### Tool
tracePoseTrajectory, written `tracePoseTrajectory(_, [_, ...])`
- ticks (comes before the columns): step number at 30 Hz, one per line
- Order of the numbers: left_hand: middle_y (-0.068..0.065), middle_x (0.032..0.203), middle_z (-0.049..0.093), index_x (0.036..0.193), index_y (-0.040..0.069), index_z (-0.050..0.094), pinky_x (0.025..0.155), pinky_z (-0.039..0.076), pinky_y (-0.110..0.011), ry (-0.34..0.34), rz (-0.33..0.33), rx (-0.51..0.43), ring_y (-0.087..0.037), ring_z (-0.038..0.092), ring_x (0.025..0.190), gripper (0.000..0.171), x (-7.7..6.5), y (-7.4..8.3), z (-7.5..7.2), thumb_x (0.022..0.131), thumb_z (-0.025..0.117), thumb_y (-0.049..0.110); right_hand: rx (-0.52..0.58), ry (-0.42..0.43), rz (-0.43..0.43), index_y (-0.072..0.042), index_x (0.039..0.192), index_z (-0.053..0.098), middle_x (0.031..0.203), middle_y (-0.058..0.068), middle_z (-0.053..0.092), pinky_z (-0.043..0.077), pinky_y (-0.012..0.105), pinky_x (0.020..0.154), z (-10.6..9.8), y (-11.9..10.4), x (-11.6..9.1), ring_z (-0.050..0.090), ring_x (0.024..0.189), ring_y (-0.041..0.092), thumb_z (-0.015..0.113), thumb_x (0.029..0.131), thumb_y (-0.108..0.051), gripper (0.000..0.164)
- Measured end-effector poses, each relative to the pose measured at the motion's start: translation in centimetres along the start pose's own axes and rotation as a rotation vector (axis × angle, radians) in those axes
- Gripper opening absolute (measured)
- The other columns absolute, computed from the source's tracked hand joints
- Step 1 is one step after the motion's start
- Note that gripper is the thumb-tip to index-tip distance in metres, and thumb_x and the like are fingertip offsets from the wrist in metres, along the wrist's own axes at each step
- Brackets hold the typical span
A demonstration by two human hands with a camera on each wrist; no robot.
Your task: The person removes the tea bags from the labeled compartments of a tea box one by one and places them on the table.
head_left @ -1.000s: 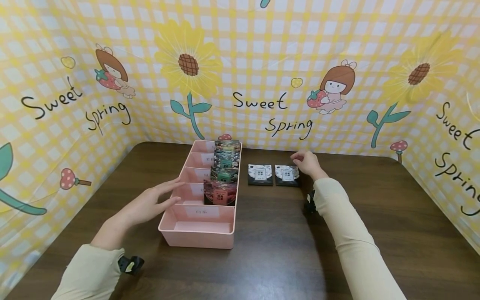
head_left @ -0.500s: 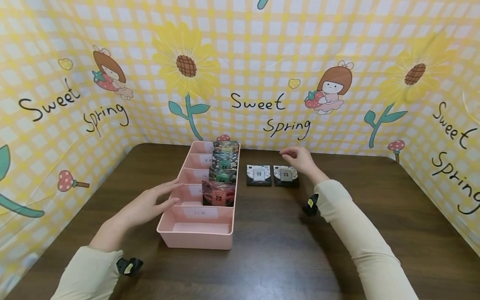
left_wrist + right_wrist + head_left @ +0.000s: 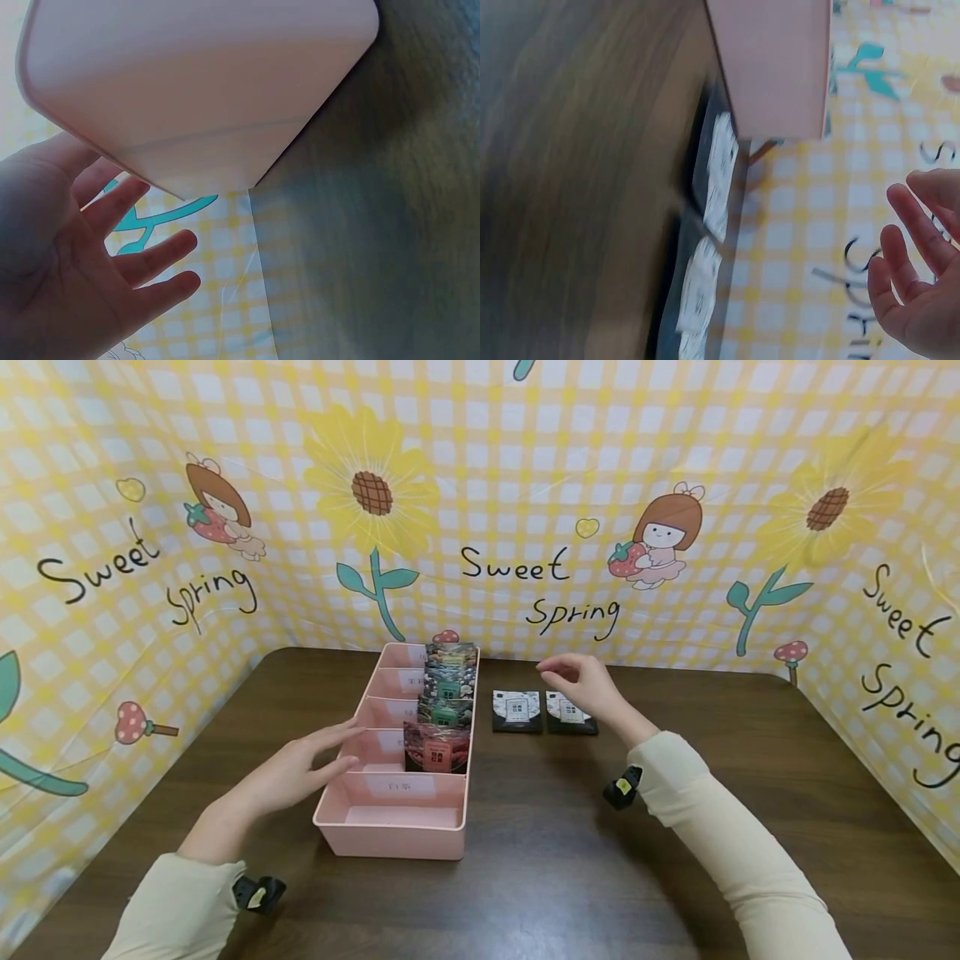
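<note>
- Right hand point(image 3: 588, 687) hangs above the tabletop point(image 3: 555, 860), fingers loosely bent and gripping nothing.
- Below those fingertips and toward the person lie two black-and-white items: the left packet point(image 3: 517, 712), slightly left of the tips, and the right packet point(image 3: 573, 714), partly screened by the hand. Flat, side by side, nearly square — neither shows a marked long axis.
- The right hand is plainly the nearer of the two; farther left of its fingers stands a pink divided box point(image 3: 390, 841), its length running away from the person.
- Left hand point(image 3: 300, 764), fingers spread, at the box's left rim — contact hard to confirm.
</note>
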State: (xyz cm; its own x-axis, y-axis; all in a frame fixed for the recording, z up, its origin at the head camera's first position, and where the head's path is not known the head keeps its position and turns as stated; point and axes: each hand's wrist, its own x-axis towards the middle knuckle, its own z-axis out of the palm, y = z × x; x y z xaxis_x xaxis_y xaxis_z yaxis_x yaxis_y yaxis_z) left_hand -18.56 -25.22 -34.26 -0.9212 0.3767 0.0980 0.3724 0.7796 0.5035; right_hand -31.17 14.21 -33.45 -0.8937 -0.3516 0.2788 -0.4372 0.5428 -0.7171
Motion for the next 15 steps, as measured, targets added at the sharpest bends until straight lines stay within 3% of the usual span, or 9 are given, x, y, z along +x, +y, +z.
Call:
tracePoseTrajectory(10, [-0.024, 0.145, 0.039, 0.138, 0.007, 0.045, 0.105, 0.032, -0.059, -0.001, -0.007, -0.006, -0.044, 0.036, 0.132, 0.049, 0.0, 0.0, 0.1, 0.096, 0.052, 0.030, 0.086, -0.035, -0.106, -0.008, 0.105, 0.068, 0.106, 0.012, 0.070, 0.052, 0.034, 0.077, 2.1, -3.1, -1.5, 0.063, 0.087, 0.021, 0.061, 0.091, -0.015, 0.018])
tracePoseTrajectory(15, [-0.024, 0.145, 0.039, 0.138, 0.006, 0.044, 0.105, 0.032, -0.059, -0.002, -0.005, -0.001, -0.044, 0.036, 0.132, 0.049, 0.0, 0.1, 0.0, 0.096, 0.052, 0.030, 0.076, -0.050, -0.169, -0.008, 0.105, 0.069, 0.104, 0.009, 0.070, 0.051, 0.037, 0.080, 3.3, -4.4, -2.2, 0.063, 0.089, 0.019, 0.062, 0.090, -0.014, 0.018])
